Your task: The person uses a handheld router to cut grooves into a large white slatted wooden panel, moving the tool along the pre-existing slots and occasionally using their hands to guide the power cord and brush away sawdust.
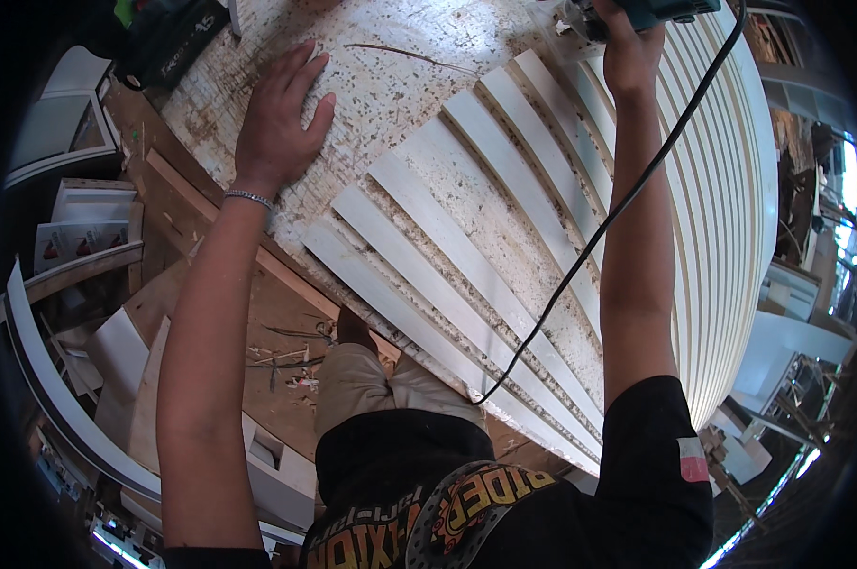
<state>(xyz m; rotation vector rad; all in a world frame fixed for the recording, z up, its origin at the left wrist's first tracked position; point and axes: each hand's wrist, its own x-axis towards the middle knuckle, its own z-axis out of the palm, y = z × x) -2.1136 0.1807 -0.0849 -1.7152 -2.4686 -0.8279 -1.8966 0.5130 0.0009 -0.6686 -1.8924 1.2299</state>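
My right hand reaches to the top edge and is wrapped round a dark teal corded power tool. Only part of the tool shows; a clear plastic piece sits by its front, over the ends of some strips. Its black cord runs down past my right forearm and across the strips. My left hand rests palm down on the worn white tabletop, fingers out and holding nothing. Between my arms, several long white strips lie side by side with gaps, fanning across the table toward the right.
A dark cordless tool or battery lies at the table's upper left corner. A thin brown sliver lies ahead of my left hand. Wood dust speckles the tabletop. White panels and scraps stand on the floor at left.
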